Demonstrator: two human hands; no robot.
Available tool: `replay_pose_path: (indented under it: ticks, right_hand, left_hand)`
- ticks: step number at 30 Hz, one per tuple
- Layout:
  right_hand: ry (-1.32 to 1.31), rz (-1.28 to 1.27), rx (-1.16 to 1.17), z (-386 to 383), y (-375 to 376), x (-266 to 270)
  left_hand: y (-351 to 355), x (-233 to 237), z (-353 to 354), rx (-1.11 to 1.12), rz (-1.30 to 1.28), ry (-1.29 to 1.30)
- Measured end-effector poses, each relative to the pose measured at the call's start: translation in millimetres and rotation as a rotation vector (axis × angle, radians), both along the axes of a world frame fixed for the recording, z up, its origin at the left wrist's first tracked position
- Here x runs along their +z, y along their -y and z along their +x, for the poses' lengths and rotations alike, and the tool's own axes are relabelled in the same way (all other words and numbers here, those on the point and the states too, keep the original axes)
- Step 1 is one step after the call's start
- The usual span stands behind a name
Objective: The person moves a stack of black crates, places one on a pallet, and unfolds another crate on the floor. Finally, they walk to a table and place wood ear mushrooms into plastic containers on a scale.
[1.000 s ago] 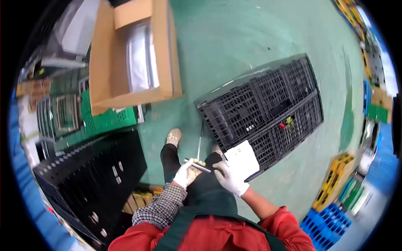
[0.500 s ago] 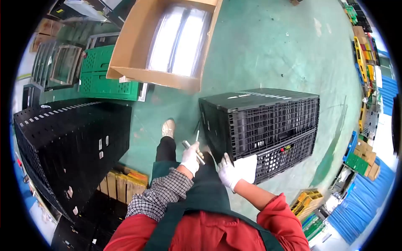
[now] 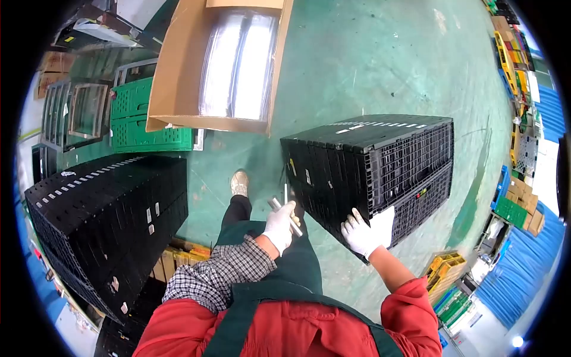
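Observation:
My left hand (image 3: 279,228), in a white glove, is closed around a silver metal tool (image 3: 295,228) with a thin rod pointing up beside it. My right hand (image 3: 360,234), gloved too, lies with fingers spread against the near side of a black slatted crate (image 3: 333,181). A white sheet (image 3: 382,226) shows beside that hand, at the crate's corner; whether the thumb pinches it is hidden.
An open cardboard box (image 3: 178,65) with shiny wrapped contents stands ahead. Green crates (image 3: 134,132) are beside it. More black crates (image 3: 113,220) stand at left, over a wooden pallet (image 3: 169,262). A yellow pallet (image 3: 443,271) is at right.
My right hand has moved right along with the white sheet, and my left hand slightly right with the tool. The black crate now shows more of its near side.

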State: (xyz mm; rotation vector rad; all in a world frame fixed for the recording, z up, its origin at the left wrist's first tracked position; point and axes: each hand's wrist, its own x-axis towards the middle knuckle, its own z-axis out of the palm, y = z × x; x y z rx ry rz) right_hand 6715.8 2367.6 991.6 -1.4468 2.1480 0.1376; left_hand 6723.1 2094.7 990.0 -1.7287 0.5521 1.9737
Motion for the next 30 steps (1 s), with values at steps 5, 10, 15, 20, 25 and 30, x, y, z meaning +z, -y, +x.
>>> replay_pose_path:
  ticks: [5,10,15,20,25,30]
  right_hand:
    - [0.042,-0.046,-0.019,-8.5,5.1,13.4]
    - [0.048,-0.102,-0.036,2.8,-0.6,11.2]
    - [0.069,-0.086,-0.07,4.6,4.3,17.8]
    - [0.04,-0.059,-0.02,6.4,11.4,12.1]
    - [0.021,-0.075,-0.029,7.5,12.0,7.2]
    - [-0.01,0.0,-0.016,-3.2,32.0,0.6]
  left_hand:
    - [-16.8,-3.6,7.4,0.032,0.004,0.019]
    - [-26.8,2.8,32.2,-0.186,-0.142,-0.117]
    - [-54.4,6.9,74.9,-0.375,-0.193,-0.197]
    - [-28.3,-20.6,92.7,-0.131,-0.228,-0.187]
    - [89.7,-110.6,58.3,0.53,-0.012,0.03]
    - [71.7,-60.9,20.0,0.01,-0.308,-0.126]
